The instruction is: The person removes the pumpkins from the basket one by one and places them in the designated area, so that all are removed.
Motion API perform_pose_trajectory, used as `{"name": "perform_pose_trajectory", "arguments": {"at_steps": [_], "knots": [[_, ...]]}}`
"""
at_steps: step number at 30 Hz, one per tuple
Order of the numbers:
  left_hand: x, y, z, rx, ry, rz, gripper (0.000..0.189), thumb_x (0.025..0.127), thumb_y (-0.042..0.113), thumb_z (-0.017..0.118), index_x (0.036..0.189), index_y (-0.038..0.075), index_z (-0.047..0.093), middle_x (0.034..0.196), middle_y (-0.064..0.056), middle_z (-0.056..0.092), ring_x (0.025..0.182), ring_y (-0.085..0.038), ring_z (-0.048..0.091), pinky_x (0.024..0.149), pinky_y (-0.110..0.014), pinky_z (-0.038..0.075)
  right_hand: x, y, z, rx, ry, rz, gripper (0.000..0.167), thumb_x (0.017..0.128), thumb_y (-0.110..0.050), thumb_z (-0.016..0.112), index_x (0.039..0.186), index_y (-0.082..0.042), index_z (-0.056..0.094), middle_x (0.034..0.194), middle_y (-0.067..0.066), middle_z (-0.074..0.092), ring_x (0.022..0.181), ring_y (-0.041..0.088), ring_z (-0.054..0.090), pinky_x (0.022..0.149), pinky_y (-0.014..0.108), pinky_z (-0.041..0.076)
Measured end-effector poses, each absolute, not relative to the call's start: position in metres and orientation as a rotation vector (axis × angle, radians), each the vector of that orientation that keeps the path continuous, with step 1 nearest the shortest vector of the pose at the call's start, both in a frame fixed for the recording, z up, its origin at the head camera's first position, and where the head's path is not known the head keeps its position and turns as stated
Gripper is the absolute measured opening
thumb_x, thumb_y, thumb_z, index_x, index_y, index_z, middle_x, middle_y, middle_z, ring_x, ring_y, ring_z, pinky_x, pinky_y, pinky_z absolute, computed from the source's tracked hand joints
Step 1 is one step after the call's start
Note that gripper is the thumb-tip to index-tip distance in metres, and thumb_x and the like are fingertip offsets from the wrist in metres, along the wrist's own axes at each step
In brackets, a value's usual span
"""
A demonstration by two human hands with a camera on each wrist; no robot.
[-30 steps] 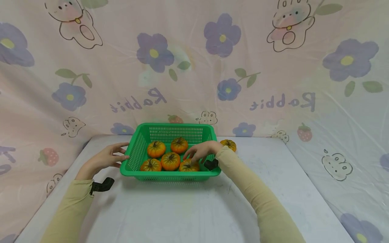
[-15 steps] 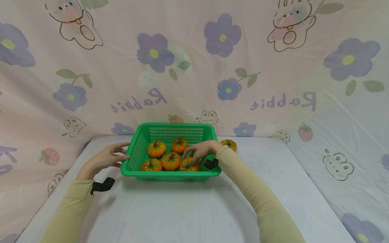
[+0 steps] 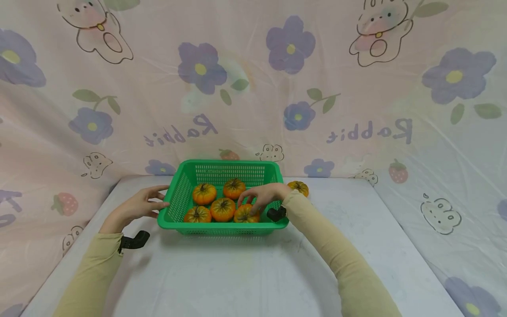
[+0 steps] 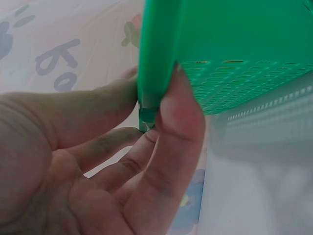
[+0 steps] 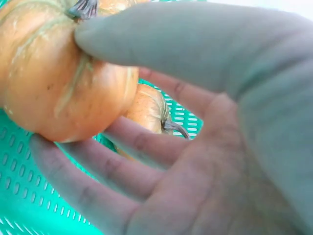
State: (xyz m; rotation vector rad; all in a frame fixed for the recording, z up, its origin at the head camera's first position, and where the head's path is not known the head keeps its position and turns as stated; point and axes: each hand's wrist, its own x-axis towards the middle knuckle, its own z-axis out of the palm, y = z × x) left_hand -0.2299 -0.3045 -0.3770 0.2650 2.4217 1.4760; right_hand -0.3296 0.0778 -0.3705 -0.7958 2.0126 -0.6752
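A green plastic basket (image 3: pixel 222 226) with slotted walls stands on the table. My left hand (image 3: pixel 136 204) pinches its left rim (image 4: pixel 159 54), thumb on one side and fingers on the other. Inside, my right hand (image 3: pixel 264 196) holds a small orange pumpkin (image 3: pixel 242 215) at the front right. The right wrist view has the thumb on top of this pumpkin (image 5: pixel 54 93) by its stem and the fingers along its side. Several more pumpkins share the basket, among them one in the front middle (image 3: pixel 222 210) and one at the back left (image 3: pixel 203 194).
Outside the basket, another pumpkin (image 3: pixel 299 188) sits on the white table (image 3: pixel 237 277) behind the right wrist, partly covered by it. A pale patterned cloth (image 3: pixel 253 88) hangs along the back and sides. Each wrist wears a black camera mount (image 3: pixel 134 241).
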Motion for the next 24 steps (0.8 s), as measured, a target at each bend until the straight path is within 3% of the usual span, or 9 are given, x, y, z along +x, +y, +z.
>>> {"name": "perform_pose_trajectory", "arguments": {"at_steps": [14,24], "knots": [[-0.23,-0.305,-0.378,0.265,2.413,1.485,0.073,0.095,0.012,0.061,0.151,-0.004,0.016,0.12,-0.029,0.047,0.089,-0.027,0.065,0.073,-0.039,0.057,-0.325,0.095,-0.362,-0.941,2.064,-0.783,0.044,0.09,-0.004,0.066,0.131,-0.015,0.055,0.13,0.012,0.044,0.11,0.027,0.054,0.083,0.034,0.052],[-0.231,-0.305,-0.379,0.267,2.429,1.476,0.074,0.095,0.012,0.062,0.15,-0.005,0.015,0.118,-0.028,0.048,0.087,-0.028,0.065,0.072,-0.039,0.057,-0.329,0.118,-0.351,-1.062,2.147,-0.865,0.047,0.091,-0.014,0.068,0.135,-0.016,0.052,0.133,0.003,0.046,0.122,0.023,0.043,0.096,0.038,0.044]]}}
